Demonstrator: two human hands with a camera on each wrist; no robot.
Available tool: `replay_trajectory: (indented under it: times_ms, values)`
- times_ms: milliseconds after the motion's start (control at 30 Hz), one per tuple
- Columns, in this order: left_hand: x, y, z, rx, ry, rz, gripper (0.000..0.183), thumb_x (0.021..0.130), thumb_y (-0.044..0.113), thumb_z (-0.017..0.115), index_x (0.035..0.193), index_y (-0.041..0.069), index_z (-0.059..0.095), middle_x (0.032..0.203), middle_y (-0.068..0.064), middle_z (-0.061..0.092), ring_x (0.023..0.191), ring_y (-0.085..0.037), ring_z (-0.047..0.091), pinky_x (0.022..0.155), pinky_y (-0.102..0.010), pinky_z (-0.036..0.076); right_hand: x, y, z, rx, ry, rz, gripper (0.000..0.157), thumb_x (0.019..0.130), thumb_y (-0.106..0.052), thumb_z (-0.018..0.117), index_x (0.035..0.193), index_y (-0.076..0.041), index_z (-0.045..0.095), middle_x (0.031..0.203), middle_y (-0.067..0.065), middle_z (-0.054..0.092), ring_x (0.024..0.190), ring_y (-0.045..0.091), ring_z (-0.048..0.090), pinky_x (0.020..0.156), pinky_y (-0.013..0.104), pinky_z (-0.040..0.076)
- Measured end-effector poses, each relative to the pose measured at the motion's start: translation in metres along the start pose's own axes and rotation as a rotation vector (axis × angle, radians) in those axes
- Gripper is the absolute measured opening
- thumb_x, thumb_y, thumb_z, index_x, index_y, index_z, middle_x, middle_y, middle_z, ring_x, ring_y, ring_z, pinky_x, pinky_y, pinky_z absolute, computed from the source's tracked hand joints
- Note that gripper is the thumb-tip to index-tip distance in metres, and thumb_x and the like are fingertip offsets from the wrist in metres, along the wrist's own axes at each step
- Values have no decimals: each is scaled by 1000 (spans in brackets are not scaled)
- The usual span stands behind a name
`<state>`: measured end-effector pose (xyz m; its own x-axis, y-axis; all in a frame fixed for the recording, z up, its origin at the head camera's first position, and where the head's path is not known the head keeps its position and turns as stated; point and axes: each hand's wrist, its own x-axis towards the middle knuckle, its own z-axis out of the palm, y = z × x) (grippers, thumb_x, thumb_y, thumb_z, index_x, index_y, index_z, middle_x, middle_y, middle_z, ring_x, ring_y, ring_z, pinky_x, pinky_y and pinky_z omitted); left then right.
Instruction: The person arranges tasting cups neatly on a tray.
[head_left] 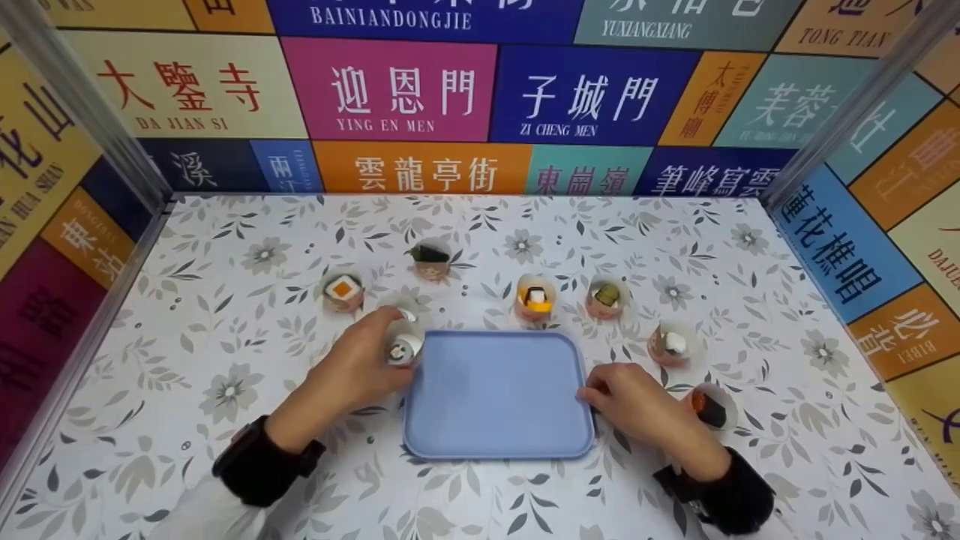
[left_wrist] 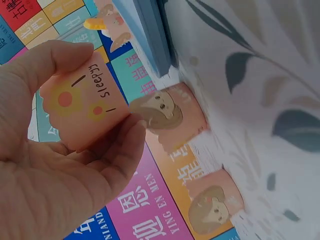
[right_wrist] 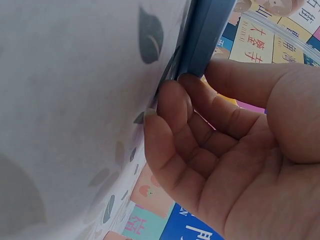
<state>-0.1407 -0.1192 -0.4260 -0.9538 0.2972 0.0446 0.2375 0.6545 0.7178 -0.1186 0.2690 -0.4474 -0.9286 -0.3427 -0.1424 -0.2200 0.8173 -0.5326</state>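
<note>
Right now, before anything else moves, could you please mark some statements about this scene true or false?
1. The left hand grips a pink cup. True.
2. The right hand is lifted well away from the blue tray. False: its fingers touch the tray's edge.
3. The word "sleepy" is printed on the pink cup. True.
4. The blue tray is round. False: it is rectangular with rounded corners.
5. The tabletop has a leaf and flower pattern. True.
</note>
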Motion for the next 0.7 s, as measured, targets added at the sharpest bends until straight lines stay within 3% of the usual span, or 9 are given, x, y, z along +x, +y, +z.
replay_trajectory:
  times_ms: [333, 567, 700]
  values:
    - [17, 12, 18, 0, -34, 4, 76, 76, 7, 85, 142, -7, 51, 137, -26, 60, 127, -39, 57, 107, -50, 48, 0, -3, 0, -18, 11, -3, 20, 97, -16, 74, 78, -13, 69, 69, -6, 55, 62, 11, 51, 59, 30, 43]
    - [20, 15, 33, 77, 23, 122, 50, 75, 5, 86, 118, -4, 61, 106, -16, 68, 100, -35, 65, 88, -50, 54, -1, -2, 0, -27, 27, -17, 20, 97, -16, 74, 78, -13, 69, 69, -7, 56, 62, 10, 51, 59, 30, 43]
    - [24, 13, 41, 114, 56, 151, 44, 74, 1, 85, 112, -5, 63, 100, -16, 67, 97, -35, 65, 87, -50, 53, -1, -1, 0, -22, 26, -4, 20, 97, -16, 74, 78, -13, 69, 68, -6, 56, 61, 10, 50, 59, 30, 43]
